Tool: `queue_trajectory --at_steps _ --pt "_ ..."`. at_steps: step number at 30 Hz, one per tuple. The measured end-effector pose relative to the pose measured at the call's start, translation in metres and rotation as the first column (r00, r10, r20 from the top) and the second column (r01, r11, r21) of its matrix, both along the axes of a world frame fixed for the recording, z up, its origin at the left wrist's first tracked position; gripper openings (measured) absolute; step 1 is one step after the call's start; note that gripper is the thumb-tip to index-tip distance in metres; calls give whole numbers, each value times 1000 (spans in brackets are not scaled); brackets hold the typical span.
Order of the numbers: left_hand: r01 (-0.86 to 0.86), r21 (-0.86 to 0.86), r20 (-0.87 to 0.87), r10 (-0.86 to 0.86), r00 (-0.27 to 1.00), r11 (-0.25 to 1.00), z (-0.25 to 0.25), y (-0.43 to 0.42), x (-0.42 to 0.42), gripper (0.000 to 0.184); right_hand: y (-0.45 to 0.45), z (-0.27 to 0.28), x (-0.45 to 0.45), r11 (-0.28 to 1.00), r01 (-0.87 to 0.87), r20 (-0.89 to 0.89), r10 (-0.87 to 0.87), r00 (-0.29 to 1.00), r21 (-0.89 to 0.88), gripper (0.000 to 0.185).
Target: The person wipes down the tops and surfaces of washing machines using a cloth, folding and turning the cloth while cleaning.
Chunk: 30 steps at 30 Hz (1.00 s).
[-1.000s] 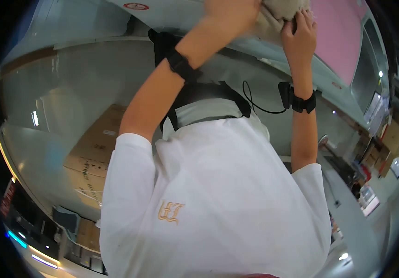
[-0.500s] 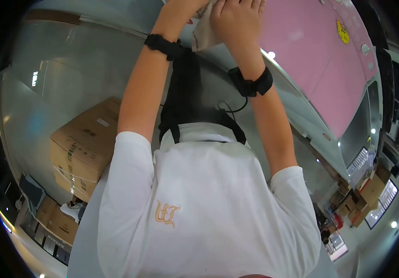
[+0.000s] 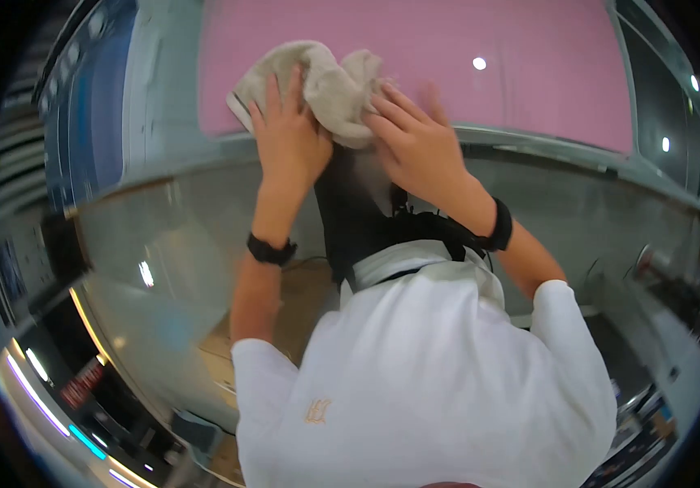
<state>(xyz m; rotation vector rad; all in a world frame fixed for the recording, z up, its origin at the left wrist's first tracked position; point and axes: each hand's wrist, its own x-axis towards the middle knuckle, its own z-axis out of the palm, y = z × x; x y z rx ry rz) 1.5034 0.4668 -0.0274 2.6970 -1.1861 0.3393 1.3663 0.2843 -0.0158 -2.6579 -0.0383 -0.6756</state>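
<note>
A crumpled beige cloth [image 3: 329, 93] lies bunched over the front edge of a pink panel [image 3: 529, 65]. My left hand [image 3: 289, 138] rests on the cloth's left part with its fingers stretched and spread. At the cloth's right side is my right hand [image 3: 423, 150], its fingers apart and some fingertips touching the fabric. Part of the right hand is blurred by motion, and its thumb is hard to make out. Each wrist wears a black band.
The panel sits in a pale frame [image 3: 163, 159], with a dark window [image 3: 659, 98] at the right. A cardboard box [image 3: 305, 305] stands on the floor, partly behind my left arm. Lit signs and shelving show at the lower left.
The view has turned, bringing the pink panel across the top. The cloth, mostly out of frame or covered before, now shows between both hands. My left hand has come into full view.
</note>
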Motion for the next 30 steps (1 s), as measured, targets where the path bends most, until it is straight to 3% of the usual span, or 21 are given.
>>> queue_trajectory --at_steps 5,8,11,21,24,27,30 --pt "250 22 5 -250 968 968 10 -121 -59 46 -105 -12 -64 903 428 56 -429 902 22 23" --pt "456 30 10 -456 890 890 4 -195 -97 37 -163 -30 -106 736 676 177 -669 722 25 20" --pt "564 97 6 -567 824 820 -3 -269 -114 33 -196 -74 -117 590 791 334 -787 519 161 19" --pt "687 222 -11 -702 712 692 -8 -391 -181 46 -286 -98 -171 479 768 488 -836 252 425 15" --pt "671 271 67 -709 702 690 -20 -409 -142 53 -283 -107 -122 308 734 368 -926 86 605 14" --pt "649 257 134 -691 710 716 -19 -424 -160 59 -284 -111 -142 166 547 7 -960 280 821 9" --pt "655 246 134 -694 707 715 -20 -417 -167 61 -257 -121 -144 175 661 93 -983 158 729 11"
